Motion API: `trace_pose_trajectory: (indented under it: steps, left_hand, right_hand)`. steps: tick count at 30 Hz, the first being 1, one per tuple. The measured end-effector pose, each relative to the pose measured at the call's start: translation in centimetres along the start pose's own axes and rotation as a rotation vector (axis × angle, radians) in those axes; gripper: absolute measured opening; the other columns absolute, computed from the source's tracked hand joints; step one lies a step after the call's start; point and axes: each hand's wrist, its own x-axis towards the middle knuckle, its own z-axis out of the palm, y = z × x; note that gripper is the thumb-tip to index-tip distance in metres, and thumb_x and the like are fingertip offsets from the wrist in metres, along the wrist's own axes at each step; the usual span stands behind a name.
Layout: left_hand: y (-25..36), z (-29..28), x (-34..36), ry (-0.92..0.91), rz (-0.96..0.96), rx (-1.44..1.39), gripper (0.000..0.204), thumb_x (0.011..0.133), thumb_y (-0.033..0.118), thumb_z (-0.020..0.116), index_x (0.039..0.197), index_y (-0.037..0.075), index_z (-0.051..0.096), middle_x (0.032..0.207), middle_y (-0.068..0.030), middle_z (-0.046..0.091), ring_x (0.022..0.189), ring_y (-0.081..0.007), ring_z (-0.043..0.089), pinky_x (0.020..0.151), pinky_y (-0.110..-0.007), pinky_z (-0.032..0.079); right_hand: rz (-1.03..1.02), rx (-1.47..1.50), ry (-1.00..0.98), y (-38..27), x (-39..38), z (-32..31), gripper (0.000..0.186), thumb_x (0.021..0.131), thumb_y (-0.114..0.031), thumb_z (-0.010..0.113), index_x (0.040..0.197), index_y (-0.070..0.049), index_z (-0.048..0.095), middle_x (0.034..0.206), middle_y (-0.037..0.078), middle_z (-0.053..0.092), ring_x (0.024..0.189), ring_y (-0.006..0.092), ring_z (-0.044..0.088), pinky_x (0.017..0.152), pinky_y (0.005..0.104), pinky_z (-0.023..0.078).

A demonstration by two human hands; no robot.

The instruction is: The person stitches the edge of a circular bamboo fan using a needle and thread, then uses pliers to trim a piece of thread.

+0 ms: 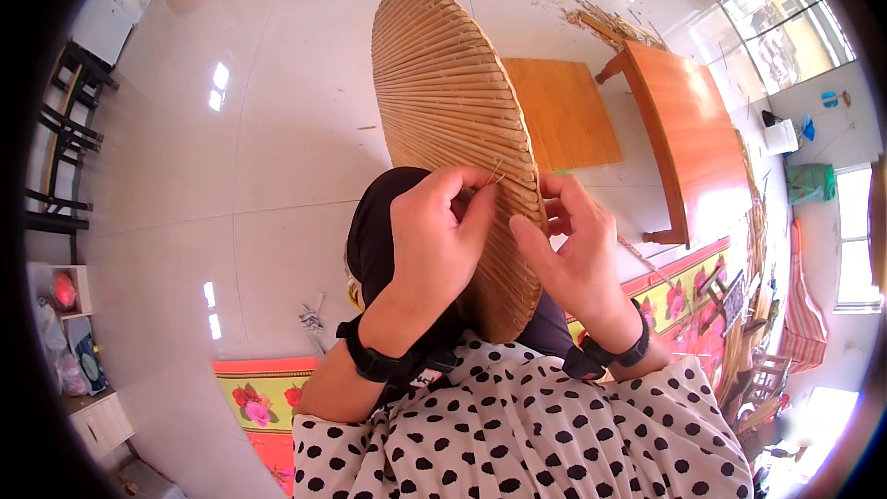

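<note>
A round, tan pleated palm-leaf fan (448,83) stands on edge over my lap, tilted, its ribbed face turned to the left. At its near right part, my left hand (434,231) pinches a thin straw-coloured strand (499,169) against the pleats, thumb and forefinger together. My right hand (580,245) holds the fan's right rim, with the thumb near the ribbed face and the curled fingers partly hidden behind the edge. The fan's lower edge rests by my lap, against the polka-dot cloth (517,416). Dark bands circle both wrists.
A reddish-brown wooden table (688,129) lies to the right, beside a flat wooden board (564,115) on the tiled floor. Straw scraps (601,23) are scattered beyond. Floral mats (263,397) spread near me. Black stools (69,139) stand at the far left.
</note>
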Motion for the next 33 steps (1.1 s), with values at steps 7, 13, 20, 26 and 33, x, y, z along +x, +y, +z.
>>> trace_pose_trajectory:
  steps: [7,13,20,26,33]
  left_hand:
    - [0.1,-2.8,-0.5,-0.321,-0.377,-0.595,0.007,0.087,0.003,0.060,0.081,0.001,0.059,0.069,-0.0010,0.054,0.058,-0.0075,0.051,0.054,-0.022,0.042]
    - [0.2,-6.0,-3.4,-0.430,-0.008,-0.771,0.005,0.083,0.002,0.061,0.080,0.002,0.058,0.091,-0.0090,0.058,0.077,-0.0194,0.059,0.071,-0.029,0.046]
    - [2.4,-10.0,-4.2,-0.533,0.405,-1.254,0.018,0.081,0.000,0.062,0.067,0.009,0.054,0.096,-0.0106,0.061,0.085,-0.0279,0.066,0.082,-0.045,0.047]
    - [6.6,-15.5,-8.4,-0.361,0.772,-1.326,0.015,0.086,0.010,0.056,0.074,0.007,0.048,0.084,-0.0093,0.053,0.074,-0.0208,0.063,0.073,-0.036,0.047]
    - [1.4,-17.2,-4.7,0.113,0.498,-0.882,0.033,0.086,0.023,0.058,0.101,0.008,0.033,0.109,-0.0117,0.039,0.094,-0.0248,0.055,0.086,-0.041,0.039]
  right_hand:
    - [-0.023,-0.033,0.044,-0.5,0.0,-0.1,0.047,0.072,-0.007,0.073,0.114,0.001,0.053,0.101,0.012,0.061,0.079,0.0191,0.062,0.061,0.0280,0.051]
    - [-0.160,-0.193,0.157,-0.4,-0.3,-0.4,0.056,0.068,-0.002,0.074,0.119,-0.003,0.051,0.115,0.011,0.054,0.086,0.0188,0.058,0.061,0.0282,0.050]
    - [-0.314,-0.363,0.250,-1.4,-0.4,0.5,0.052,0.065,-0.002,0.073,0.114,-0.006,0.056,0.112,0.011,0.055,0.092,0.0265,0.057,0.071,0.0334,0.050]
    - [-0.315,-0.367,0.354,-1.2,0.1,1.1,0.040,0.066,-0.003,0.069,0.105,-0.006,0.060,0.109,0.012,0.058,0.097,0.0326,0.056,0.082,0.0398,0.048]
    - [-0.589,-0.686,0.329,-0.4,1.2,2.4,0.018,0.073,-0.017,0.059,0.090,-0.010,0.063,0.114,0.007,0.056,0.121,0.0328,0.042,0.092,0.0502,0.038]
